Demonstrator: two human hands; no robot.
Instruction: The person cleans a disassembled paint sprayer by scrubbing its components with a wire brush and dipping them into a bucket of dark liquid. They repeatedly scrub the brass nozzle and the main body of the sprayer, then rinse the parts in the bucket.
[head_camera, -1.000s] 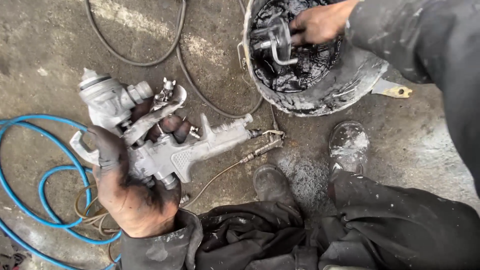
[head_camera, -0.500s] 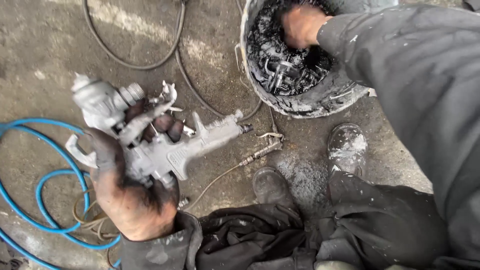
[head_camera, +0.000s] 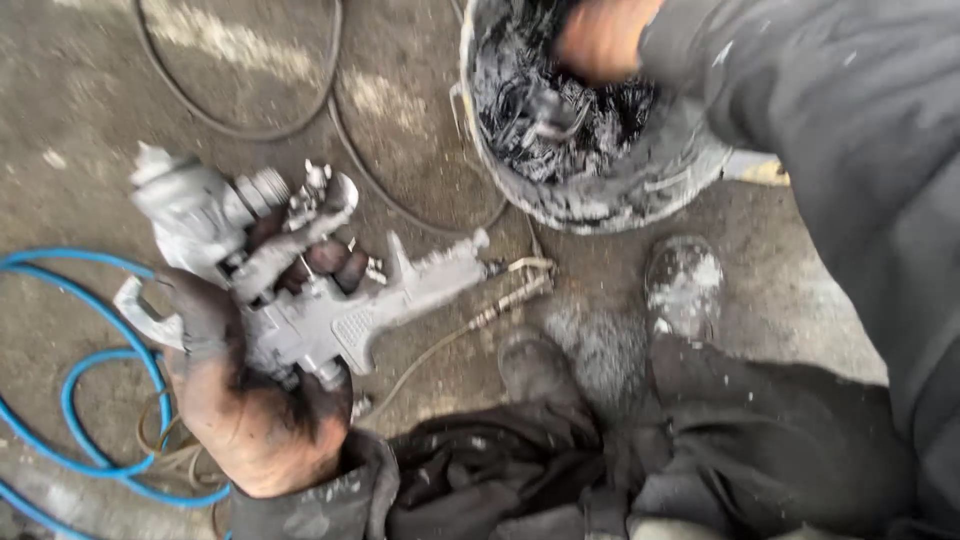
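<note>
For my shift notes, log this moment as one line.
left hand: holds grey spray gun | right hand: inside paint-caked bucket | blue hose: on floor

A paint workshop: dirty concrete floor (head_camera: 420, 60), blue air hose (head_camera: 75, 400), spray gun (head_camera: 330, 310), paint-caked bucket (head_camera: 600, 200).

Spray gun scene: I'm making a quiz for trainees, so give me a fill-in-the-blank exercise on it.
1. The left hand grips a grey ____, smeared with dark grime.
2. The right hand reaches into a dirty ____ that stands on the concrete floor.
3. The coiled hose beside the left hand is ____ in colour.
4. Two paint-spattered ____ show below the bucket's rim.

Missing words: spray gun; bucket; blue; shoes
</note>
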